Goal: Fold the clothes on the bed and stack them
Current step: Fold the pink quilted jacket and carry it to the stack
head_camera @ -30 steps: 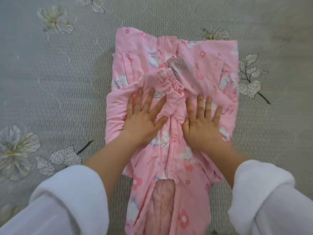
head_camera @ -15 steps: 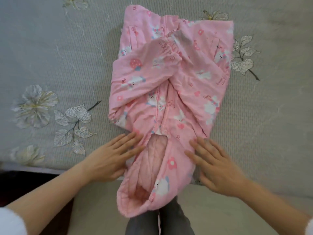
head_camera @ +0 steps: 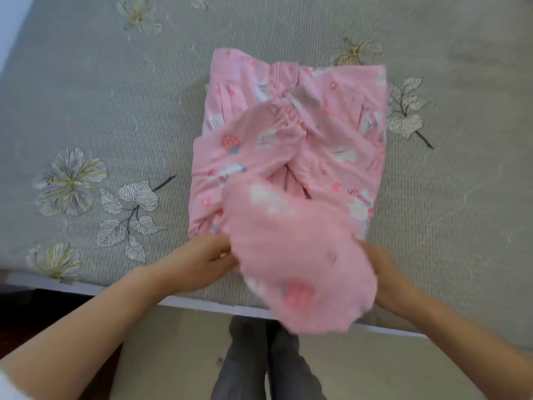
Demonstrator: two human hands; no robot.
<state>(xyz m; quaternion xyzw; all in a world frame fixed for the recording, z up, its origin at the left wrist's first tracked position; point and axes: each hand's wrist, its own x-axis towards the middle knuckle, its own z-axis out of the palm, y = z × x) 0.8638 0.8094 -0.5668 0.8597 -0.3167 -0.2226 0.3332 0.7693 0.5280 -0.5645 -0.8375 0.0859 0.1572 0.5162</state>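
While the pink jacket [head_camera: 288,157] lies mid-frame on the bed [head_camera: 115,111], its long axis running up-frame, the left hand [head_camera: 206,262] and right hand [head_camera: 385,280] curl their fingers round its raised near end. Its body lies straight beyond both hands, neither nearer.

Left hand [head_camera: 202,264] and right hand [head_camera: 386,280] now lift jacket's [head_camera: 288,157] end (blurred).

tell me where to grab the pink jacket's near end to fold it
Take the near flap by its two side edges, left hand and right hand each coming in from its own side at the near edge of the bed. The flap is wide, padded and limp; a middle grip might let its corners droop.
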